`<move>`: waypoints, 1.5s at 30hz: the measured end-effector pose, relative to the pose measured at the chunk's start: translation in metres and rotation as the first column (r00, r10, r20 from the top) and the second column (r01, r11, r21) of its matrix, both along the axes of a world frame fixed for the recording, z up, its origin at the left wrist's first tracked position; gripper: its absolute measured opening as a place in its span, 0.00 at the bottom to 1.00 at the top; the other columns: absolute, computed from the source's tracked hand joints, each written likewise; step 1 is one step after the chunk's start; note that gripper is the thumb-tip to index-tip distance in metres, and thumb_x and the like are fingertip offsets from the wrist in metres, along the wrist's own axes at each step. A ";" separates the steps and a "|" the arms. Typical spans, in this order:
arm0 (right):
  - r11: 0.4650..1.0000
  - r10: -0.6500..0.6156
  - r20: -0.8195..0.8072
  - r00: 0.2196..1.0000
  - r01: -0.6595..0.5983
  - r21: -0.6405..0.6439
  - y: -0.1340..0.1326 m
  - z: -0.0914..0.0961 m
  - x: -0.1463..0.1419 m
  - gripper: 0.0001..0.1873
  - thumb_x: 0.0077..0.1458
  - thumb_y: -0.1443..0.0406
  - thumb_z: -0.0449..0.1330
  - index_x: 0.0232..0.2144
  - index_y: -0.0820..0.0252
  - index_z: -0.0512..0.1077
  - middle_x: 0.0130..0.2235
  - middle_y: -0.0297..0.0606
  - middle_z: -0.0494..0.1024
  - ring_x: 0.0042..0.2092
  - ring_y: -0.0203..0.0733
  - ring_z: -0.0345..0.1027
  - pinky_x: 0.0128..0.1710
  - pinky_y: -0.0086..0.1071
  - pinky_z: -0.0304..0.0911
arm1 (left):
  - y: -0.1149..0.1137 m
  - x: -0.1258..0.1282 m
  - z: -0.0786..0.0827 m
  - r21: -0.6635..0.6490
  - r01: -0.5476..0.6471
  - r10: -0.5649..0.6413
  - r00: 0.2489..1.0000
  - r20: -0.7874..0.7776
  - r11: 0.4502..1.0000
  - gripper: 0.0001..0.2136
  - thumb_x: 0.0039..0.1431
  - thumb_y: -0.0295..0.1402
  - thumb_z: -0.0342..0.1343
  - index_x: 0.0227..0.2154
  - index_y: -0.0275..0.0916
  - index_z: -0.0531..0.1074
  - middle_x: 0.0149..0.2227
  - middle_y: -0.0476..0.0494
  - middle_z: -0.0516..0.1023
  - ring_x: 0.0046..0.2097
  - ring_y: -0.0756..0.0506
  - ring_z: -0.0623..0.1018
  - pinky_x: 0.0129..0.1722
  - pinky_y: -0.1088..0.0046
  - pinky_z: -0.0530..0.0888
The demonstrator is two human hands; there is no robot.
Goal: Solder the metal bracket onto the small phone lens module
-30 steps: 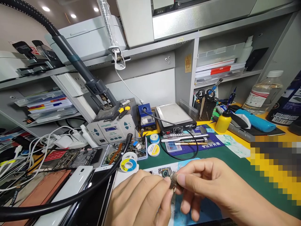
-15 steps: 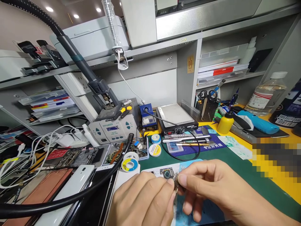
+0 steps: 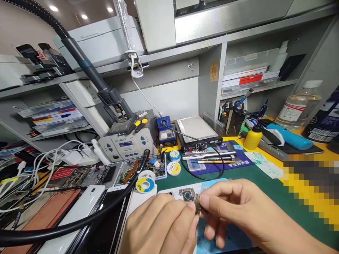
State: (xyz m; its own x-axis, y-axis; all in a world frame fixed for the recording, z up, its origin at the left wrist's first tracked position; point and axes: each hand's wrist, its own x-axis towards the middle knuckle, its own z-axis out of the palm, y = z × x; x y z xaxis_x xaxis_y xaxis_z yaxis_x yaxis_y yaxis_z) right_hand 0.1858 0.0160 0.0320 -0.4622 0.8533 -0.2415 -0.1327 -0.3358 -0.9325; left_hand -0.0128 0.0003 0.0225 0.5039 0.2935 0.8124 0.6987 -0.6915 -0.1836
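My left hand (image 3: 164,222) and my right hand (image 3: 238,208) meet low in the middle of the view, fingertips almost touching. Between them is a small metallic electronic part (image 3: 197,201), pinched by the right thumb and index finger and by the left fingertips. Its exact kind does not show, since the fingers cover most of it. Right behind the left fingertips lies a small camera module (image 3: 188,195) with a round dark lens. Beneath the hands, a white and light blue mat (image 3: 209,185) rests on the green work mat (image 3: 265,190).
Solder spool (image 3: 145,185), parts tray (image 3: 159,173) and several phones, including a white phone (image 3: 76,215), lie left; a black hose (image 3: 106,211) crosses them. Behind stand a rework station (image 3: 129,144) and heating plate (image 3: 197,128). Tweezers and a yellow bottle (image 3: 253,138) are right.
The view shifts very slightly. Both hands keep their pinch on the small metallic part, which has turned a little between the fingertips.
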 end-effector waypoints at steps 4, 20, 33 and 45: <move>1.000 0.011 -0.009 1.000 -0.011 -0.023 0.000 0.000 0.001 0.20 0.52 0.52 0.73 0.28 0.64 0.80 0.23 0.38 0.82 0.22 0.33 0.71 0.25 0.26 0.69 | 0.002 0.003 0.000 0.028 -0.005 0.005 1.000 -0.008 1.000 0.13 0.61 0.45 0.61 0.35 0.39 0.75 0.30 0.43 0.79 0.29 0.48 0.79 0.33 0.72 0.80; 0.997 0.043 -0.065 0.997 -0.047 -0.061 0.003 0.000 0.000 0.19 0.55 0.53 0.71 0.29 0.63 0.76 0.23 0.37 0.81 0.23 0.35 0.71 0.26 0.28 0.69 | -0.002 -0.003 0.000 -0.028 0.080 -0.081 0.996 -0.042 0.996 0.10 0.51 0.19 0.64 0.37 0.32 0.76 0.31 0.46 0.82 0.29 0.46 0.80 0.27 0.68 0.77; 0.996 0.026 -0.066 0.997 -0.032 -0.077 0.001 0.003 0.000 0.20 0.53 0.52 0.72 0.27 0.64 0.76 0.23 0.38 0.81 0.24 0.35 0.72 0.26 0.27 0.69 | -0.003 -0.004 0.000 -0.031 0.087 -0.088 0.995 -0.038 0.996 0.12 0.47 0.17 0.66 0.36 0.31 0.76 0.29 0.46 0.82 0.28 0.46 0.79 0.27 0.68 0.77; 0.997 0.024 -0.061 0.998 -0.028 -0.074 0.001 0.002 0.000 0.21 0.52 0.51 0.72 0.27 0.64 0.76 0.23 0.37 0.80 0.24 0.35 0.72 0.26 0.28 0.69 | -0.002 -0.004 0.001 -0.028 0.078 -0.079 0.995 -0.053 0.997 0.11 0.49 0.18 0.65 0.36 0.32 0.76 0.30 0.46 0.82 0.28 0.46 0.80 0.27 0.68 0.78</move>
State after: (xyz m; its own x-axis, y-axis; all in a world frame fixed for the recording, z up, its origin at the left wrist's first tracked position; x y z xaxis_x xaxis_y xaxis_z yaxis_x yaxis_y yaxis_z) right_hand 0.1854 0.0172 0.0340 -0.4998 0.8212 -0.2755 -0.1783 -0.4088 -0.8950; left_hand -0.0165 -0.0013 0.0231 0.5693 0.2720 0.7758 0.6318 -0.7486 -0.2011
